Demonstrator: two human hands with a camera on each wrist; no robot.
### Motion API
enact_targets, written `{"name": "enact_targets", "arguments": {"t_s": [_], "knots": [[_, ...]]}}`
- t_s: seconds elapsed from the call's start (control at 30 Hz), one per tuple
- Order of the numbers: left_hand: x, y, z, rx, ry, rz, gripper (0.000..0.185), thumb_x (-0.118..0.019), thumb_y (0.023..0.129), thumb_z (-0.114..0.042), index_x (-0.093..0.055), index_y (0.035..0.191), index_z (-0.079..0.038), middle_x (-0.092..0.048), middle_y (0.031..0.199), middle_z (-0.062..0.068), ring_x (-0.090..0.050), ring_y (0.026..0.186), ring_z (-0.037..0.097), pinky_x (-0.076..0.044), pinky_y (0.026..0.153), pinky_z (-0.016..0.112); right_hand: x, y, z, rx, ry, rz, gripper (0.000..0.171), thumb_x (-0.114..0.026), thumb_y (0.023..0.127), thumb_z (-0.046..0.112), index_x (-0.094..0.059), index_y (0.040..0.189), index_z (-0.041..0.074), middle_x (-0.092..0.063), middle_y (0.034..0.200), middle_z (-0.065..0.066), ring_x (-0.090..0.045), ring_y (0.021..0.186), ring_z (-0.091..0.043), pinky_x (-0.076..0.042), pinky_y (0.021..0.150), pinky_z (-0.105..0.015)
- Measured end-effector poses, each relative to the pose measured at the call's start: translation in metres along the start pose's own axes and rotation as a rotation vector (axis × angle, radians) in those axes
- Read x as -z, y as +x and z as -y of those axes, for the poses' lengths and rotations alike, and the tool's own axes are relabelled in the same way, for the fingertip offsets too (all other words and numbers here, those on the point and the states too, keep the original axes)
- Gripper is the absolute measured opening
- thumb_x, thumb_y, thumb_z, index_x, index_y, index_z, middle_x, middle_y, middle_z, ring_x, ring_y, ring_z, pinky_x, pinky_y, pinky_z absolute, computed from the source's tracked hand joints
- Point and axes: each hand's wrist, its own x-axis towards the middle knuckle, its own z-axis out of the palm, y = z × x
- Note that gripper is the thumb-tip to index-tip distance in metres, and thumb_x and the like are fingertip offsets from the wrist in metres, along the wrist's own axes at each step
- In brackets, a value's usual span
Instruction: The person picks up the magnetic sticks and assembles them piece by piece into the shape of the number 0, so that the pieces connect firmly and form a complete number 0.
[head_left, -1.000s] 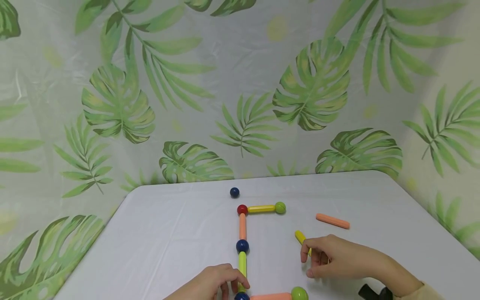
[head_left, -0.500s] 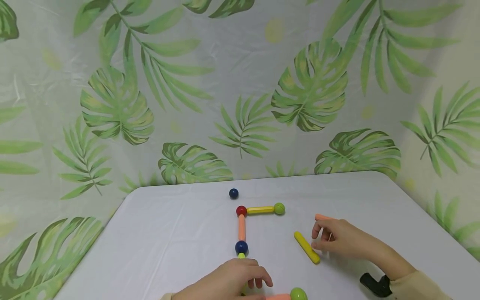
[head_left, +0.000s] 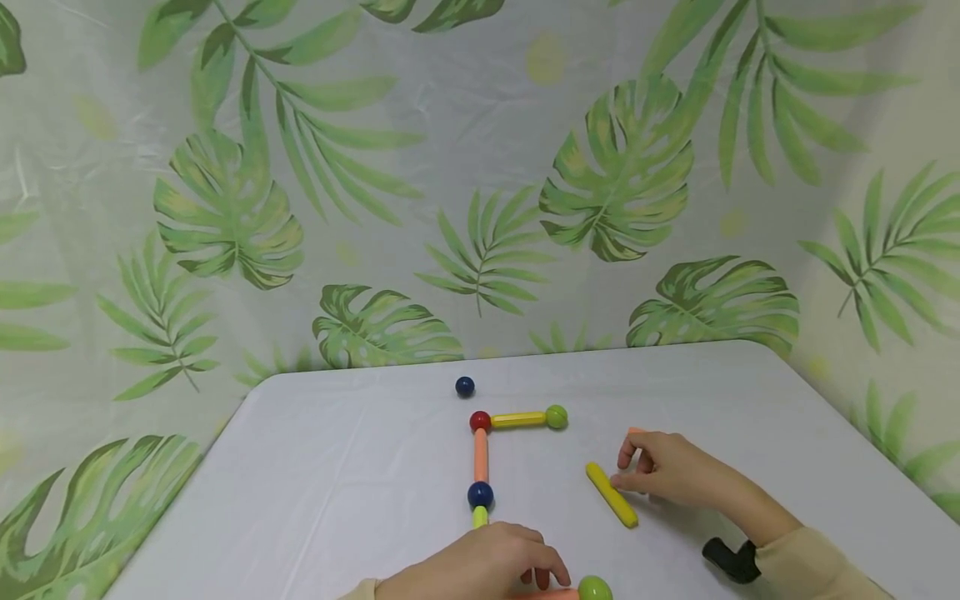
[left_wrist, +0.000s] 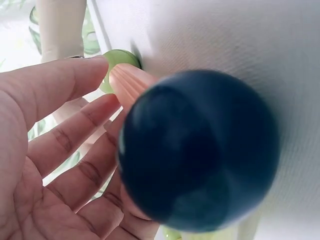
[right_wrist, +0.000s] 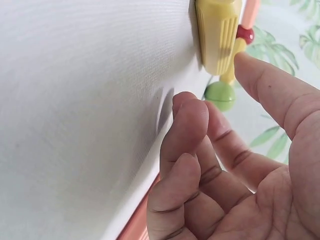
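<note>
My left hand (head_left: pixel 498 560) is low over a salmon rod (head_left: pixel 551 594) that ends in a green ball (head_left: pixel 595 588). In the left wrist view the thumb and fingertips lie loosely beside this salmon rod (left_wrist: pixel 131 82), with a dark blue ball (left_wrist: pixel 200 150) close to the camera. My right hand (head_left: pixel 675 468) hovers with loosely bent fingers and nothing in them, its thumb beside a loose yellow rod (head_left: pixel 612 495). Behind the right hand, another salmon rod (head_left: pixel 636 431) is mostly hidden. The right wrist view shows the yellow rod (right_wrist: pixel 217 40) just past the thumb tip.
A chain lies up the white table (head_left: pixel 337 467): lime rod (head_left: pixel 480 517), blue ball (head_left: pixel 481 495), salmon rod (head_left: pixel 481 455), red ball (head_left: pixel 480 422), yellow rod (head_left: pixel 519 419) and green ball (head_left: pixel 556 417). A blue ball (head_left: pixel 465 386) sits alone farther back. A black object (head_left: pixel 729 560) is at the right sleeve.
My left hand has moved right, from the lime rod to the near salmon rod. My right hand has gone from above the yellow rod to the far salmon rod's front, leaving the yellow rod uncovered.
</note>
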Motion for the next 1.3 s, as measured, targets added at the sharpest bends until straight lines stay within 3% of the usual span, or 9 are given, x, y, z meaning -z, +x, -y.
{"name": "enact_targets", "arguments": {"t_s": [0.3, 0.53, 0.87, 1.3], "knots": [[-0.001, 0.001, 0.001, 0.034, -0.075, 0.016, 0.021, -0.080, 0.099, -0.020, -0.079, 0.120, -0.017, -0.073, 0.095, -0.012, -0.058, 0.080, -0.012, -0.048, 0.075, 0.003, -0.004, 0.005, 0.008, -0.059, -0.041, -0.007, 0.029, -0.082, 0.094, 0.040, -0.067, 0.100, 0.015, -0.064, 0.072, 0.005, -0.058, 0.061, -0.012, -0.041, 0.060, -0.025], [-0.002, 0.001, 0.001, 0.035, -0.076, 0.007, 0.021, -0.081, 0.098, -0.021, -0.079, 0.119, -0.017, -0.073, 0.094, -0.012, -0.057, 0.078, -0.012, -0.048, 0.073, 0.004, -0.010, 0.008, 0.012, -0.046, 0.034, 0.027, 0.028, -0.085, 0.092, 0.035, -0.068, 0.096, 0.013, -0.062, 0.065, 0.004, -0.057, 0.058, -0.011, -0.042, 0.055, -0.022], [-0.003, 0.000, 0.002, 0.042, -0.115, 0.016, 0.022, -0.079, 0.100, -0.024, -0.079, 0.121, -0.017, -0.073, 0.097, -0.011, -0.058, 0.078, -0.013, -0.049, 0.073, 0.004, -0.014, 0.012, 0.016, -0.047, 0.050, 0.036, 0.025, -0.086, 0.091, 0.028, -0.068, 0.092, 0.011, -0.061, 0.062, 0.002, -0.052, 0.055, -0.011, -0.038, 0.053, -0.021], [-0.004, 0.000, 0.003, 0.055, -0.134, 0.013, 0.022, -0.079, 0.100, -0.025, -0.079, 0.121, -0.018, -0.073, 0.095, -0.013, -0.059, 0.078, -0.012, -0.050, 0.073, 0.005, -0.018, 0.015, 0.022, -0.152, 0.121, 0.039, 0.023, -0.083, 0.093, 0.029, -0.071, 0.095, 0.009, -0.070, 0.067, 0.000, -0.065, 0.060, -0.013, -0.046, 0.057, -0.025]]}}
